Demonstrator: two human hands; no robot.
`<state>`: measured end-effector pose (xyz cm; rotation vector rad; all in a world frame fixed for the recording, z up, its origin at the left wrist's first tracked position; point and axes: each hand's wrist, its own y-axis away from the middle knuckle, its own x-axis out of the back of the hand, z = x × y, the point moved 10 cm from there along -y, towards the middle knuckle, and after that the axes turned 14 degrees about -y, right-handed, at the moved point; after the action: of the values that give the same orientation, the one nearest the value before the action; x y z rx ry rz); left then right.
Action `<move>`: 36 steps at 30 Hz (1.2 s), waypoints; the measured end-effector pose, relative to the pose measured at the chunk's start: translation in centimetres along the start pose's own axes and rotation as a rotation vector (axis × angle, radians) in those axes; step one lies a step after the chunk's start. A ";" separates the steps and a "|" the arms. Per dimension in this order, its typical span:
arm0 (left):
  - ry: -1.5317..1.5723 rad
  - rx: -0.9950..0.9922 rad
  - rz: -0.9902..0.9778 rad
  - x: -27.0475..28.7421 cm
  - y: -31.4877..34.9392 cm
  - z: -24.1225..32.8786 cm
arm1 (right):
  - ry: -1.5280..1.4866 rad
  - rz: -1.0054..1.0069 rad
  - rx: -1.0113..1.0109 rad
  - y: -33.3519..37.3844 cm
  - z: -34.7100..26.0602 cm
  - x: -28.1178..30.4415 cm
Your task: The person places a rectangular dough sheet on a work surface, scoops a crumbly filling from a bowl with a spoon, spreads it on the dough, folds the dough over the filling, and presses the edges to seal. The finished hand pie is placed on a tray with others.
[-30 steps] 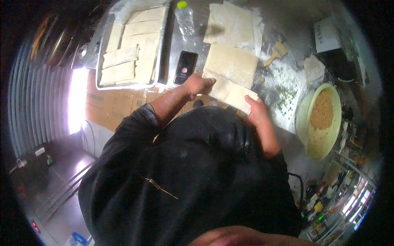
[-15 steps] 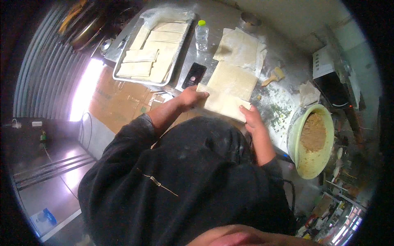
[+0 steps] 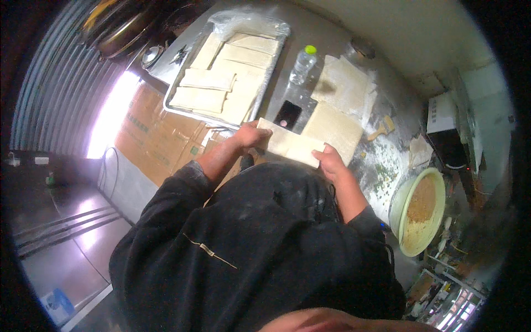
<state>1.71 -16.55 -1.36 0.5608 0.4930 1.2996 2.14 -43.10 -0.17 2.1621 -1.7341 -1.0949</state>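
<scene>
Between my two hands hangs a flat, folded rectangle of pale dough [image 3: 290, 144], held by its short ends at the near edge of the metal table. My left hand [image 3: 251, 135] grips its left end, thumb on top, close to the tray's near corner. At the other end my right hand [image 3: 330, 160] pinches the dough, thumb on top. Just beyond lies a floured dough sheet [image 3: 337, 128], with a stack of thin sheets [image 3: 343, 83] farther back. The metal tray [image 3: 166, 99] to the left holds several similar dough rectangles [image 3: 202, 98], partly under clear plastic film.
A dark phone [image 3: 287, 113] lies beside the tray, and a clear bottle [image 3: 302, 67] with a green cap stands behind it. On the right are a brush [image 3: 381, 128], scattered flour with chopped greens [image 3: 383, 176], and a pale green bowl [image 3: 406, 243] of brown filling.
My hands have carried the dough rectangle left, away from the dough sheet and nearer the tray. The whole view has turned slightly, shifting the table's things to the right.
</scene>
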 end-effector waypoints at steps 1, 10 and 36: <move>-0.006 -0.041 0.022 2.3 -0.1 0.6 | 0.031 -0.006 -0.029 -1.3 0.3 -1.7; -0.152 -0.169 0.335 25.2 -3.7 8.1 | 0.413 -0.025 0.078 -16.6 -4.7 -19.7; -1.006 0.044 0.458 45.1 -16.6 10.5 | 0.672 0.530 0.110 2.8 2.6 9.6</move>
<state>29.90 23.61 -5.08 1.3079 -0.4694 1.2425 -1.10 -51.85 -4.69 1.6620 -1.8568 -0.1197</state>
